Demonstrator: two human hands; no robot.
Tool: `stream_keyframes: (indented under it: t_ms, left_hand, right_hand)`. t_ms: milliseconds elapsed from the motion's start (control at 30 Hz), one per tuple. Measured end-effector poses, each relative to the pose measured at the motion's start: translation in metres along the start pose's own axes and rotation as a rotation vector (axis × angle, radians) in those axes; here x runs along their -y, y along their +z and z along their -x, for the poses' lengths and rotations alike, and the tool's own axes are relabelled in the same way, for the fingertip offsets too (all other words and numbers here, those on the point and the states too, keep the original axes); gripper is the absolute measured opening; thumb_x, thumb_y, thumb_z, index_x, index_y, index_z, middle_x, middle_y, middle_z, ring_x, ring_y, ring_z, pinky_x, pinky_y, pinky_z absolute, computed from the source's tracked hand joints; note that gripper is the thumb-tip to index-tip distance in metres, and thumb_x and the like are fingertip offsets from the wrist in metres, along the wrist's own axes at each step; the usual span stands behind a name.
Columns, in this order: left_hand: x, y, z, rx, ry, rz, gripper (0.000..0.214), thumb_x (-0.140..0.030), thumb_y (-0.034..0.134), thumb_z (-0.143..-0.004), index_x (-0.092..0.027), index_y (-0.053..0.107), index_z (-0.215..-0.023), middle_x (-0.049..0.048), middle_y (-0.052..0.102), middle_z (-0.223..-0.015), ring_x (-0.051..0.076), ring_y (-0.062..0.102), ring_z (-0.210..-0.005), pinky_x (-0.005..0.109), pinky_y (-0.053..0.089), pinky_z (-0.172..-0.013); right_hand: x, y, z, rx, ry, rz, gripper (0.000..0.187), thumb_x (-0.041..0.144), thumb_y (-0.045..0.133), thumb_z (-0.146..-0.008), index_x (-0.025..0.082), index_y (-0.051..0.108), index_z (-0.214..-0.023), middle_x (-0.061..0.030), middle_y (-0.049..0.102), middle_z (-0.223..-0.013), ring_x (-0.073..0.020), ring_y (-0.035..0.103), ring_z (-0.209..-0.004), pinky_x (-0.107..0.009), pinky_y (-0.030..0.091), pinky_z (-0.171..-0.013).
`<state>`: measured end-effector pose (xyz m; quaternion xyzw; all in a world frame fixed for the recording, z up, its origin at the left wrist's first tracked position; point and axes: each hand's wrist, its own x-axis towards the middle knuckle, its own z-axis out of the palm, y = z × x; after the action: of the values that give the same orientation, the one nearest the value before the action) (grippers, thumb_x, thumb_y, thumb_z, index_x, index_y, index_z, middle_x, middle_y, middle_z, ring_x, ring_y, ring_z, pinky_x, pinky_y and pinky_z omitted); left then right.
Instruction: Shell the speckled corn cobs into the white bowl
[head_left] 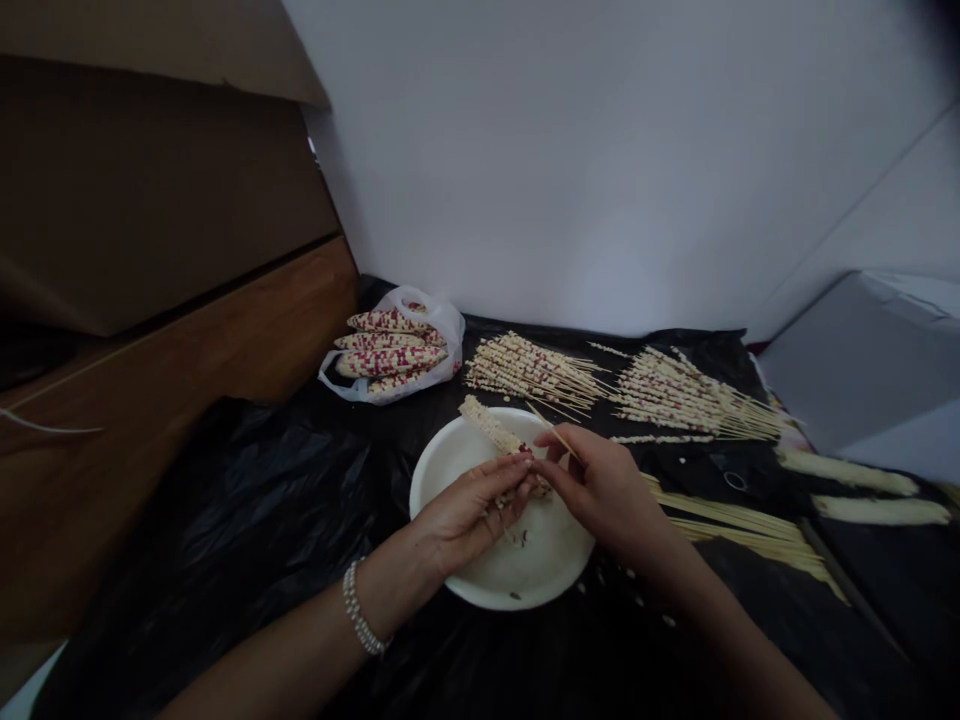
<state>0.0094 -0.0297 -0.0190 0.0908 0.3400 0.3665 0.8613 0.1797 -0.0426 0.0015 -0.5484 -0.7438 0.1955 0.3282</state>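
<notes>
My left hand (480, 510) is closed around a corn cob (487, 425) over a white bowl (435, 560). The cob's far end is mostly stripped of kernels, while red and pale kernels show near my fingers. My right hand (600, 480) is closed, with a thin wooden skewer (551, 430) slanting up out of it. Its thumb and forefinger tips meet the left fingertips at the cob; what lies right between them is too small to make out. A few dark bits rest in the bowl.
Behind the bowl lie a plastic bag of speckled corn cobs (390, 360) and two piles of kernel-threaded skewers (525, 370). At right are bare skewers (750, 535) and stripped cobs (877, 510). Black plastic sheeting (285, 500) covers the surface; a wooden panel (225, 370) stands left.
</notes>
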Motion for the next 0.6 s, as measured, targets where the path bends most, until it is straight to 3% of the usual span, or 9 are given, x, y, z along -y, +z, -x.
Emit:
stream_keyframes:
  t_ms: [100,200,400,600]
  left_hand:
    - [-0.007,0.001,0.000,-0.040,0.047,0.023,0.027,0.001,0.058,-0.084,-0.013,0.068,-0.104,0.0063,0.074,-0.086,0.011,0.071,-0.077,0.017,0.054,-0.070]
    - [-0.015,0.001,0.000,-0.092,0.098,0.065,0.027,0.003,0.058,-0.083,-0.011,0.067,-0.105,0.0064,0.074,-0.085,0.011,0.070,-0.078,0.016,0.054,-0.071]
    - [-0.023,0.002,0.002,-0.105,0.112,0.118,0.043,0.000,0.056,-0.086,-0.016,0.061,-0.126,0.0048,0.074,-0.087,0.012,0.071,-0.073,0.017,0.055,-0.063]
    - [-0.022,0.006,0.003,-0.144,0.115,0.131,0.041,0.002,0.057,-0.085,-0.012,0.062,-0.124,0.0056,0.074,-0.086,0.011,0.069,-0.076,0.016,0.053,-0.066]
  right_hand:
    - [0.006,-0.008,0.002,0.036,0.056,0.079,0.024,0.043,0.046,-0.096,0.023,0.056,-0.105,-0.0016,0.067,-0.087,-0.0172,0.062,-0.075,-0.028,0.040,-0.065]
    - [0.015,-0.011,0.005,0.070,0.073,0.163,0.029,0.040,0.028,-0.102,0.025,0.052,-0.097,0.0000,0.066,-0.082,-0.0173,0.063,-0.072,-0.028,0.038,-0.062]
    - [0.026,-0.004,0.011,-0.034,0.011,0.385,0.026,0.041,0.032,-0.100,0.024,0.052,-0.098,-0.0029,0.068,-0.083,-0.0200,0.063,-0.071,-0.029,0.034,-0.058]
    - [0.023,0.002,0.013,0.013,-0.030,0.420,0.025,0.024,0.036,-0.097,0.024,0.059,-0.089,-0.0027,0.065,-0.080,-0.0178,0.062,-0.070,-0.029,0.032,-0.057]
